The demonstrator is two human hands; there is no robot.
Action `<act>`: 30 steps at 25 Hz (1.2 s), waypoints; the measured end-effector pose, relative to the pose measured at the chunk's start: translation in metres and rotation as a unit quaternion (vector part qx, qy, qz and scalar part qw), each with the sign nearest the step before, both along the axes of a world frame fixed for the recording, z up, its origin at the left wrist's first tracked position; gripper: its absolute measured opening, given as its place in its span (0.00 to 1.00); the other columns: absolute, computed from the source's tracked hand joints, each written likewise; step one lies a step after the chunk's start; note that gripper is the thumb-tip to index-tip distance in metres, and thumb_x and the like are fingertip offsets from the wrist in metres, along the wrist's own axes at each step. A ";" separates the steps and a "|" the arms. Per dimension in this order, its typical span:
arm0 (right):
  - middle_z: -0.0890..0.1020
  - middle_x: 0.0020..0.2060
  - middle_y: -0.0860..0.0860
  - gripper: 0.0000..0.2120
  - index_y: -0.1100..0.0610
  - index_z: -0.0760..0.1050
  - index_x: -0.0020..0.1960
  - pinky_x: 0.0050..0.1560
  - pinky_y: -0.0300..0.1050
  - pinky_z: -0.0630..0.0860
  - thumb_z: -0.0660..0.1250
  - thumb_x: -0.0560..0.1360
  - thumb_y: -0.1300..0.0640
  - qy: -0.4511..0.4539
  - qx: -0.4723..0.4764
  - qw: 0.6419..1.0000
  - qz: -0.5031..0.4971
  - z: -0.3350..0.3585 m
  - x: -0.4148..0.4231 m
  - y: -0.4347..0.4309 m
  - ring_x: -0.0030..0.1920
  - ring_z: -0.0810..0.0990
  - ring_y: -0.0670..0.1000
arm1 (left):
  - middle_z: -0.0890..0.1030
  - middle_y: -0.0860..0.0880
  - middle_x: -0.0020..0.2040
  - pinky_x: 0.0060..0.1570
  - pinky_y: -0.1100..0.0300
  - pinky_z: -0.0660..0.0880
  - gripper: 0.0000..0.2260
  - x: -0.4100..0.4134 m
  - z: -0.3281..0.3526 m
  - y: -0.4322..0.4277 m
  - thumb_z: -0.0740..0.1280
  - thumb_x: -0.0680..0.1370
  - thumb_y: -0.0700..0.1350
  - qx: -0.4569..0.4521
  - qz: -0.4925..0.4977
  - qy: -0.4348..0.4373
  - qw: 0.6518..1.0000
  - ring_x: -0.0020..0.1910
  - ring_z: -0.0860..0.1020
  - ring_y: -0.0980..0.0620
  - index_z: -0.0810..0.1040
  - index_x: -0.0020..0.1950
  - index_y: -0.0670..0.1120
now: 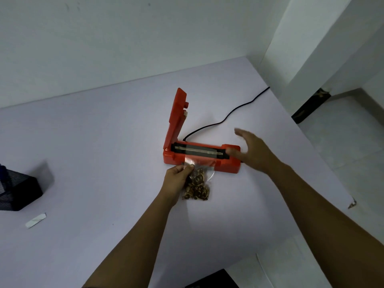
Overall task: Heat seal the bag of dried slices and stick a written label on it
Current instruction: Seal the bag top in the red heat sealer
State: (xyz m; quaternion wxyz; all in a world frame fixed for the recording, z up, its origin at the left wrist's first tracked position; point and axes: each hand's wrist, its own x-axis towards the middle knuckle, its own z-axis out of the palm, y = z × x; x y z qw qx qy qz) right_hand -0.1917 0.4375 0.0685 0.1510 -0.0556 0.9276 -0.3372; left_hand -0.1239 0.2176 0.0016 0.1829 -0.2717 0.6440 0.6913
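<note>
An orange heat sealer (226, 166) sits mid-table with its lid (175, 117) raised upright at its left end. A clear bag of brown dried slices (197, 187) lies in front of it, its open top laid over the sealer's front edge toward the sealing strip (199, 150). My left hand (176, 178) pinches the bag's upper left part. My right hand (252, 151) hovers blurred over the sealer's right end, fingers spread, holding nothing. A small white paper strip (35, 220), possibly the label, lies at the table's left.
The sealer's black cord (232, 115) runs back right off the white table (104, 142). A black mesh holder (17, 194) stands at the left edge. A dark object (214, 280) pokes in at the bottom edge. The table's right edge drops to a tiled floor.
</note>
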 end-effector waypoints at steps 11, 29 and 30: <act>0.66 0.71 0.56 0.44 0.59 0.54 0.74 0.66 0.48 0.64 0.73 0.67 0.46 -0.012 0.042 0.999 0.019 -0.044 0.019 0.009 0.69 0.67 0.55 | 0.78 0.51 0.42 0.46 0.60 0.72 0.09 -0.005 0.038 0.028 0.62 0.79 0.48 -0.320 0.038 0.050 0.945 0.40 0.76 0.53 0.78 0.49 0.44; 0.70 0.68 0.56 0.41 0.58 0.56 0.73 0.64 0.47 0.67 0.73 0.68 0.47 0.003 0.014 1.000 0.001 -0.044 0.025 0.008 0.66 0.71 0.56 | 0.84 0.47 0.49 0.39 0.73 0.65 0.10 -0.004 0.052 0.045 0.62 0.79 0.46 -0.408 0.032 0.137 0.902 0.38 0.74 0.58 0.80 0.56 0.44; 0.70 0.68 0.56 0.41 0.58 0.56 0.73 0.64 0.47 0.67 0.73 0.68 0.48 0.003 0.014 1.000 0.001 -0.044 0.026 0.007 0.66 0.71 0.56 | 0.83 0.47 0.49 0.40 0.71 0.66 0.11 -0.004 0.052 0.045 0.62 0.79 0.46 -0.405 0.033 0.137 0.903 0.38 0.74 0.58 0.79 0.57 0.44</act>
